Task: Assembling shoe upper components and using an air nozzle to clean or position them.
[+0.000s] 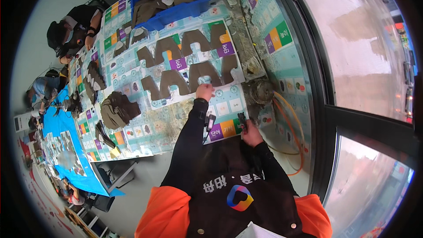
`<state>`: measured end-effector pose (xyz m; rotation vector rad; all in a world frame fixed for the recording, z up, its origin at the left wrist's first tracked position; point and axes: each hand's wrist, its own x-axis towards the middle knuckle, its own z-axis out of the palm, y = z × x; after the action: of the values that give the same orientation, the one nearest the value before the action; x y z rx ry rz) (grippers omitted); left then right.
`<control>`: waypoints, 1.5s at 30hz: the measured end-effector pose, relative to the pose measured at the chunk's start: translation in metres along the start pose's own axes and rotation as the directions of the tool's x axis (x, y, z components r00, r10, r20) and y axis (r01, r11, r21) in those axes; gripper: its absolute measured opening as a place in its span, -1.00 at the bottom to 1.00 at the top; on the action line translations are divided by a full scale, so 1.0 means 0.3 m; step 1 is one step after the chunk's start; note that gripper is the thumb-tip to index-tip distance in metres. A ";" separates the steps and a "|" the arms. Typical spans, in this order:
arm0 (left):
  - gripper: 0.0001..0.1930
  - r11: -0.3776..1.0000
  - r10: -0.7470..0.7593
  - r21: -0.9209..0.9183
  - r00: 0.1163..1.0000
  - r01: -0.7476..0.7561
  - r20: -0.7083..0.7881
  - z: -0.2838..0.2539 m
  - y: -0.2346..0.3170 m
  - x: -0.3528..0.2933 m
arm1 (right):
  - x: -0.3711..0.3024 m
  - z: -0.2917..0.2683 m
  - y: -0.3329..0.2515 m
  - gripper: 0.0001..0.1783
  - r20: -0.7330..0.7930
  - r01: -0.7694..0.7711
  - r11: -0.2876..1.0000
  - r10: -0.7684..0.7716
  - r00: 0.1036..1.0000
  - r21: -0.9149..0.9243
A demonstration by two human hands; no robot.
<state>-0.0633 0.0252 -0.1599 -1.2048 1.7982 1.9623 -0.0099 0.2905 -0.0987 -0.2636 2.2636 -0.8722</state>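
Note:
My left hand [205, 91] is at the near edge of a board with rows of dark brown, arch-shaped cut pieces. Its fingers are curled together just below one brown arch piece [207, 69]; whatever they may hold is too small to make out. Lower and to the right, my right hand [252, 135] is wrapped round a black hand tool [242, 120] shaped like a spray gun, held upright over the table's near right corner. More brown pieces [174, 78] lie flat in two rows to the left and beyond.
A blue crate [176, 15] of brown pieces stands at the far end. Brown piles [118, 110] lie on the left half of the table. Orange hoses [288, 125] hang beside a crusted round object [260, 91] at right. A person [72, 28] works across the table; a window frame [326, 83] borders the right.

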 end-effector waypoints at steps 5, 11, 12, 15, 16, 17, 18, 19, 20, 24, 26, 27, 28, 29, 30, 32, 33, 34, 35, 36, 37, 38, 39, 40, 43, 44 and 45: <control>-0.69 0.882 0.366 0.448 0.810 -0.146 -0.457 -0.270 -0.203 -0.085 | 0.035 0.039 -0.023 -0.61 -0.085 0.184 0.966 -0.202 0.976 -0.183; -0.57 0.805 0.181 0.465 0.594 0.369 -0.784 -0.680 -0.314 -0.144 | 0.075 0.077 -0.039 -0.43 -0.123 0.107 0.886 -0.180 0.976 -0.452; -0.52 0.800 0.084 0.431 0.634 0.417 -0.769 -0.708 -0.314 -0.143 | 0.076 0.090 -0.037 -0.43 -0.121 0.111 0.883 -0.185 0.975 -0.456; -0.57 0.808 0.105 0.457 0.672 0.372 -0.733 -0.807 -0.351 -0.121 | 0.074 0.137 -0.055 -0.43 -0.187 0.105 0.881 -0.212 0.959 -0.461; -0.59 0.812 0.122 0.478 0.705 0.334 -0.698 -0.805 -0.344 -0.109 | 0.074 0.145 -0.048 -0.43 -0.217 0.062 0.860 -0.197 0.956 -0.507; -0.59 0.816 0.127 0.483 0.718 0.316 -0.684 -0.802 -0.337 -0.100 | 0.071 0.152 -0.041 -0.43 -0.249 0.015 0.836 -0.181 0.951 -0.549; -0.59 0.804 0.124 0.511 0.756 0.303 -0.642 -0.800 -0.332 -0.095 | 0.068 0.156 -0.032 -0.43 -0.269 -0.003 0.833 -0.176 0.947 -0.554; -0.59 0.791 0.122 0.538 0.787 0.291 -0.605 -0.817 -0.333 -0.095 | 0.061 0.166 -0.036 -0.46 -0.299 -0.016 0.795 -0.210 0.931 -0.606; -0.59 0.793 0.133 0.544 0.794 0.275 -0.594 -0.827 -0.340 -0.081 | 0.052 0.175 -0.038 -0.49 -0.328 -0.034 0.755 -0.244 0.913 -0.655; -0.56 0.734 0.151 0.596 0.776 0.327 -0.612 -0.825 -0.331 -0.049 | -0.002 0.201 -0.050 -0.49 -0.408 -0.113 0.811 -0.164 0.898 -0.575; -0.65 0.922 -0.061 0.304 0.866 0.239 -0.495 -0.915 -0.359 -0.035 | -0.036 0.234 -0.079 -0.43 -0.461 -0.094 0.858 -0.176 0.870 -0.504; -0.65 0.924 -0.055 0.304 0.870 0.230 -0.489 -0.931 -0.364 -0.036 | -0.060 0.250 -0.085 -0.43 -0.469 -0.098 0.857 -0.178 0.865 -0.506; -0.72 0.998 -0.049 0.028 0.940 0.062 -0.337 -0.886 -0.329 -0.039 | -0.093 0.243 -0.071 -0.48 -0.511 -0.131 0.861 -0.163 0.844 -0.492; -0.78 0.959 0.000 -0.276 0.981 -0.055 -0.196 -0.868 -0.314 -0.050 | -0.129 0.242 -0.071 -0.52 -0.545 -0.153 0.866 -0.154 0.824 -0.476; -0.78 0.960 0.003 -0.276 0.985 -0.051 -0.173 -0.850 -0.293 -0.052 | -0.148 0.241 -0.056 -0.52 -0.559 -0.174 0.863 -0.144 0.817 -0.475; -0.77 0.946 0.033 -0.320 0.996 -0.057 -0.082 -0.886 -0.290 -0.055 | -0.193 0.262 -0.047 -0.58 -0.568 -0.141 0.913 -0.112 0.816 -0.384; -0.70 0.940 0.039 -0.340 0.999 -0.033 0.012 -0.909 -0.291 -0.057 | -0.216 0.270 -0.041 -0.59 -0.555 -0.141 0.919 -0.096 0.826 -0.369; -0.70 0.941 0.045 -0.338 0.999 -0.034 0.024 -0.900 -0.275 -0.067 | -0.232 0.267 -0.039 -0.59 -0.566 -0.151 0.918 -0.092 0.819 -0.367; -0.68 0.916 0.037 -0.400 0.999 -0.035 -0.004 -0.873 -0.247 -0.082 | -0.248 0.258 -0.025 -0.60 -0.566 -0.170 0.917 -0.071 0.821 -0.361; -0.66 0.887 0.027 -0.461 0.999 -0.040 -0.033 -0.848 -0.215 -0.100 | -0.261 0.245 -0.012 -0.61 -0.566 -0.186 0.917 -0.052 0.823 -0.354; -0.66 0.857 0.008 -0.515 1.000 -0.017 -0.020 -0.851 -0.200 -0.123 | -0.266 0.241 -0.010 -0.61 -0.572 -0.186 0.918 -0.052 0.819 -0.351; -0.66 0.858 0.015 -0.513 1.000 -0.023 -0.020 -0.849 -0.208 -0.130 | -0.266 0.232 -0.010 -0.61 -0.551 -0.180 0.926 -0.036 0.834 -0.333; -0.66 0.869 0.060 -0.491 0.998 -0.061 -0.018 -0.846 -0.220 -0.139 | -0.260 0.224 -0.013 -0.62 -0.526 -0.169 0.934 -0.024 0.850 -0.314; -0.66 0.876 0.108 -0.469 0.994 -0.108 -0.027 -0.857 -0.234 -0.160 | -0.244 0.222 -0.017 -0.62 -0.522 -0.149 0.938 -0.040 0.852 -0.314; -0.68 0.848 0.133 -0.506 0.987 -0.160 -0.089 -0.848 -0.293 -0.263 | -0.174 0.237 -0.017 -0.62 -0.467 -0.112 0.938 -0.058 0.882 -0.329; -0.68 0.857 0.147 -0.475 0.979 -0.198 -0.143 -0.860 -0.327 -0.319 | -0.160 0.246 -0.024 -0.62 -0.435 -0.066 0.940 -0.093 0.896 -0.335; -0.63 0.770 0.149 -0.598 0.974 -0.221 -0.168 -0.896 -0.421 -0.359 | -0.137 0.266 -0.041 -0.61 -0.362 -0.009 0.932 -0.131 0.923 -0.361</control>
<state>0.1985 -0.1516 -0.1555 -1.3628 1.3876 2.7902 0.0730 0.2570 -0.1120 -0.3553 2.7945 -0.5687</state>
